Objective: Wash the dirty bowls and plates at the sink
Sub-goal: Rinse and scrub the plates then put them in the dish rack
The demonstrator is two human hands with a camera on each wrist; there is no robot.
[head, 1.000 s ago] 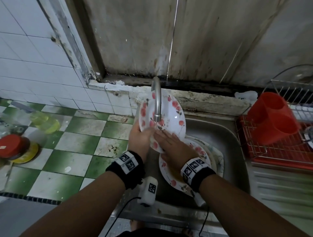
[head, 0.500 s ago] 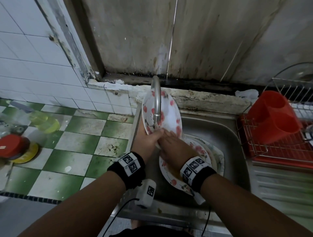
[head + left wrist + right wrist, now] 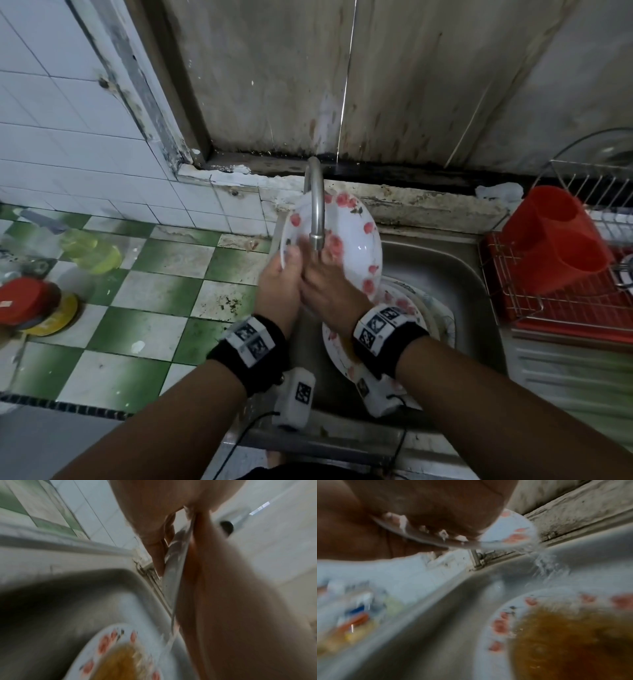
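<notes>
A white plate with red flowers (image 3: 356, 233) is held tilted under the steel faucet (image 3: 317, 212), over the sink (image 3: 442, 270). My left hand (image 3: 284, 274) grips its left rim, thumb on the front, fingers behind it in the left wrist view (image 3: 157, 555). My right hand (image 3: 325, 281) lies with its fingers flat on the plate's face. Water runs off the plate's edge (image 3: 510, 534). Below in the sink lies a stack of plates (image 3: 424, 315); the top one (image 3: 573, 635) holds brown sauce.
A red cutlery holder (image 3: 555, 246) stands in a wire dish rack (image 3: 534, 308) right of the sink. On the green and white tiled counter (image 3: 154, 291) to the left are a yellow-green bottle (image 3: 90, 253) and a red-lidded container (image 3: 27, 301).
The plate has turned from nearly edge-on to face more to the right. Both hands have shifted up along it toward the faucet's spout.
</notes>
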